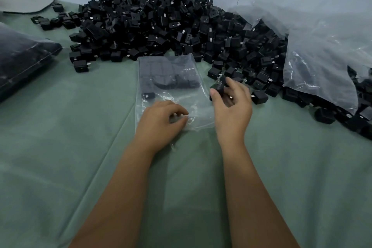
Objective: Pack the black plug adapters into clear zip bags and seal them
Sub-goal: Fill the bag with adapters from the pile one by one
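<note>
Loading step here, not sealing yet. Left hand (161,119) has curled fingers pinching the open mouth of the clear zip bag (171,86), which lies flat on the green cloth (80,147) of the worktop with a bunch of adapters already sitting at its far end. Right hand (231,102) is just beside the bag, fingers wrapped round a couple of black plug adapters (218,86) it's taking from the edge of the big pile (161,22).

Tips, as I'd judge it: keep that left pinch lifting the top layer so the mouth actually gapes, otherwise the prongs will probably snag the film. Slide the adapters in low and push them toward the far end so the zip strip stays free of bulk. Small handfuls look safer than cramming. One adapter (148,95) inside sits nearer the mouth, so nudge it back before pressing the zip.
</note>
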A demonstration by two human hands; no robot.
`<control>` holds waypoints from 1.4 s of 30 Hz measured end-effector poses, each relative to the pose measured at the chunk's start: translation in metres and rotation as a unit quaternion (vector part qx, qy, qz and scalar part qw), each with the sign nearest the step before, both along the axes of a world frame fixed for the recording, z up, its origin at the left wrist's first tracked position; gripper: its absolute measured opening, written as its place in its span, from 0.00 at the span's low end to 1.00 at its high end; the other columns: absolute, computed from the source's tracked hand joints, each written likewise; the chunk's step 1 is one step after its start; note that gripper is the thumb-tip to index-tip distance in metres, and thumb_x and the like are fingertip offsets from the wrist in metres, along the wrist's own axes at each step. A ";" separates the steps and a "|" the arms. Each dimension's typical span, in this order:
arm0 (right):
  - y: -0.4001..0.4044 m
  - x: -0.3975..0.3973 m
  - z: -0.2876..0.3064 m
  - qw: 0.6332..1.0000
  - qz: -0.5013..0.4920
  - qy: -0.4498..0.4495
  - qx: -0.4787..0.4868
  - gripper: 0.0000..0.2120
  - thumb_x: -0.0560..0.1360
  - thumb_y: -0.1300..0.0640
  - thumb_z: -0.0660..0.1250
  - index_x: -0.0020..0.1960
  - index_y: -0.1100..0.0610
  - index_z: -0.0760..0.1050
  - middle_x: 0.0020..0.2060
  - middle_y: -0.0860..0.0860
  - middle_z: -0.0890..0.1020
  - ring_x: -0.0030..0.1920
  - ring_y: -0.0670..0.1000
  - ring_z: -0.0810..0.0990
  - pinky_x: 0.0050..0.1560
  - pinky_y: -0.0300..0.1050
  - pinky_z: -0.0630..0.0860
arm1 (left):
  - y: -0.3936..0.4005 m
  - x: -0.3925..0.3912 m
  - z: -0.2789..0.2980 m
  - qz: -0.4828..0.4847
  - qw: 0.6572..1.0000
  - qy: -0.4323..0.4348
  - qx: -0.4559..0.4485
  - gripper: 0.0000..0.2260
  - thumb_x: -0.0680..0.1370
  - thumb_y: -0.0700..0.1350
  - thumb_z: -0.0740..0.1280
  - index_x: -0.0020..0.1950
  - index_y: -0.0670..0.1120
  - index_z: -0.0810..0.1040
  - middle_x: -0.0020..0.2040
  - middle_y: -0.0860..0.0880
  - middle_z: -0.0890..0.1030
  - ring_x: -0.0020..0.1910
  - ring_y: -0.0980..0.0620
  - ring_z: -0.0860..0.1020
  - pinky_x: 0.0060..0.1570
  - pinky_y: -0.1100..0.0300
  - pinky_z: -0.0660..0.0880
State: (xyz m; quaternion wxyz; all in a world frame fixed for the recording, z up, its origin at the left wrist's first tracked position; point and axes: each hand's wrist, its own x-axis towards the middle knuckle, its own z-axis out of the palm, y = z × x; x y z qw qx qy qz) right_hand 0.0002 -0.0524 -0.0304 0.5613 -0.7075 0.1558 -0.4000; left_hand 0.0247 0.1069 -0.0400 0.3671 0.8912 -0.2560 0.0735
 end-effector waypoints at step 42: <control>0.056 -0.021 -0.007 0.898 0.130 0.131 -0.399 0.16 0.67 0.69 0.66 0.53 0.57 0.81 0.47 0.53 0.82 0.50 0.57 0.78 0.46 0.47 0.74 | 0.013 -0.013 0.020 0.056 0.903 0.026 -0.426 0.10 0.74 0.46 0.64 0.46 0.43 0.83 0.38 0.52 0.83 0.41 0.51 0.80 0.45 0.61 0.75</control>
